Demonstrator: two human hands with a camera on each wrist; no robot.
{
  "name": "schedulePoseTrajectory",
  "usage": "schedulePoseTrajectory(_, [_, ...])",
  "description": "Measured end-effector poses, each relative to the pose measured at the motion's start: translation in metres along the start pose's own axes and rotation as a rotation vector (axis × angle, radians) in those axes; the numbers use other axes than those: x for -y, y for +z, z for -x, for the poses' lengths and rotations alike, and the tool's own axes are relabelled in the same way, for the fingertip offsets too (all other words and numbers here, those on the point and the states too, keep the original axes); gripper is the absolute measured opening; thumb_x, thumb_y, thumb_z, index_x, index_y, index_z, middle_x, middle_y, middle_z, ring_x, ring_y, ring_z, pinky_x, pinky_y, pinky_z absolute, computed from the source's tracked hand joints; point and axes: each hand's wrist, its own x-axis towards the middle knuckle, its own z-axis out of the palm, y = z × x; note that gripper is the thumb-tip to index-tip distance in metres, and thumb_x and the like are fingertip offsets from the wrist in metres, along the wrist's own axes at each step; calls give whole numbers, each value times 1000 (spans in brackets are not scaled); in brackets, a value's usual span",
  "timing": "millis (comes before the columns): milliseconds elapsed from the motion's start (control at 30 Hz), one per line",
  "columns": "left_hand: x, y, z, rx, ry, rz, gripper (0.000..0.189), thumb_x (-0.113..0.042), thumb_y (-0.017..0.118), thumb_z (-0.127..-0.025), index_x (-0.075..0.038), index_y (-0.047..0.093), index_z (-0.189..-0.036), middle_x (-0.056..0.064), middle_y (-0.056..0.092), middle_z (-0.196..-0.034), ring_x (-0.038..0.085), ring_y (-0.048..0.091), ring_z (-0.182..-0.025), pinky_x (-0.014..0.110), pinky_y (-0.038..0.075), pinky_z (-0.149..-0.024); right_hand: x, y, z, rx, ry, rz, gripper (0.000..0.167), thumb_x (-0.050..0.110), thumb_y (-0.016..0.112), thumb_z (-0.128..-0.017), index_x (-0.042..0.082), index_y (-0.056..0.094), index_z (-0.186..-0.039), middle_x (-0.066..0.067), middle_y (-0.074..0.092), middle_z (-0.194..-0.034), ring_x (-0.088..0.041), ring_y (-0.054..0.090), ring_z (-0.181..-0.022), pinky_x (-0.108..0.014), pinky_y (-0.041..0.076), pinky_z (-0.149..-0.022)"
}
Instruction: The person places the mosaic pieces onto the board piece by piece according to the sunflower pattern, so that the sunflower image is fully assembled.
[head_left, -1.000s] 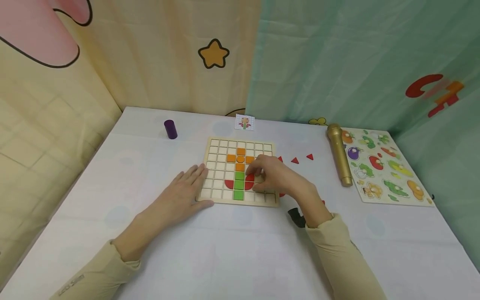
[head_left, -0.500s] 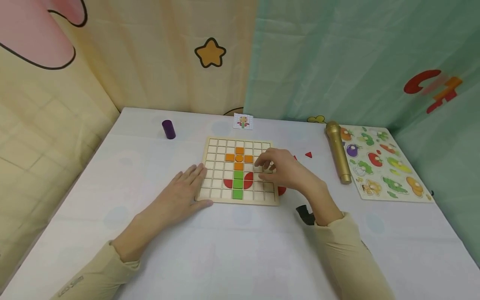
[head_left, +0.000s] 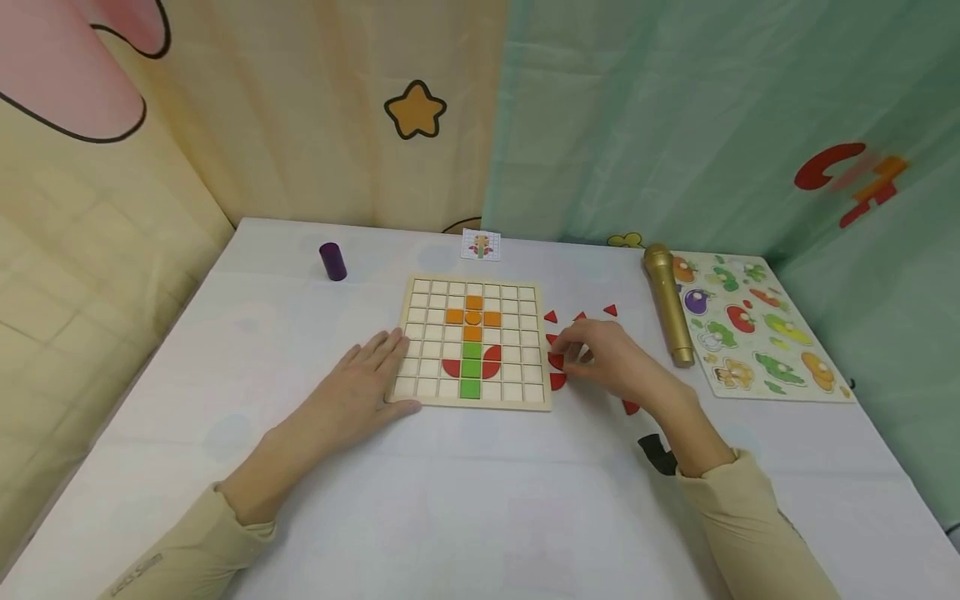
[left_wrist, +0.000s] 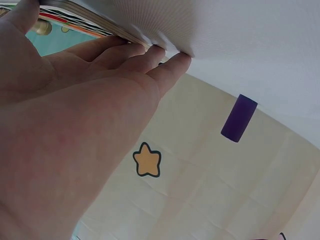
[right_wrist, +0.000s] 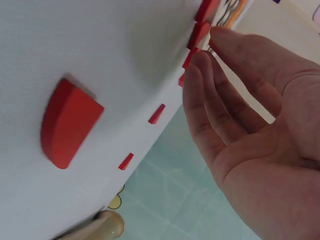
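Red piece lies right at the bent-fingered right hand, toward the table's left edge; pinched? Can't tell! Left hand, fingers straight, is farther.

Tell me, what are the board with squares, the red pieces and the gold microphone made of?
The board: probably wood, matte; its frame is pale tan.
The red pieces: painted wood or plastic, smooth and fairly dull; their colour is even, without visible grain.
The gold microphone: plastic or metal, I can't tell; its gold surface shows a soft sheen.
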Motion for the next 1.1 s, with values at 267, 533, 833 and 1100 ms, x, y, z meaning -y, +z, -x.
schedulePoseTrajectory(267, [1,1,0,2,8,-2,96,-55,66,-100,3,25,-165,19,22,-174,42,21,-161,62,22,-129,-2,6,-2,13,14,3,23,6,82,-90,11,76,-112,-2,72,-102,-21,64,-97,-41,62,-90])
schedulePoseTrajectory(533, [1,1,0,-1,1,-11,96,-54,67,-100,3,25,-165,19,22,-174,42,21,-161,63,23,-128,0,9,-4,-5,6,10,22,8,85,-89,10,74,-108,0,72,-94,-19,65,-90,-37,62,-84])
schedulePoseTrajectory(833, [0,0,1,1,-5,-2,96,-54,67,-100,3,26,-165,20,21,-174,42,20,-161,63,22,-128,0,9,-1,-16,26,44,21,11,86,-89,9,77,-107,-1,71,-93,-19,64,-90,-34,59,-83])
schedulePoseTrajectory(1100, [0,-1,1,-3,-4,-4,96,-54,68,-100,3,26,-165,20,22,-174,42,21,-161,63,23,-128,-4,8,0,-20,-5,48,20,11,87,-86,12,76,-103,-1,71,-94,-21,63,-93,-35,59,-84])
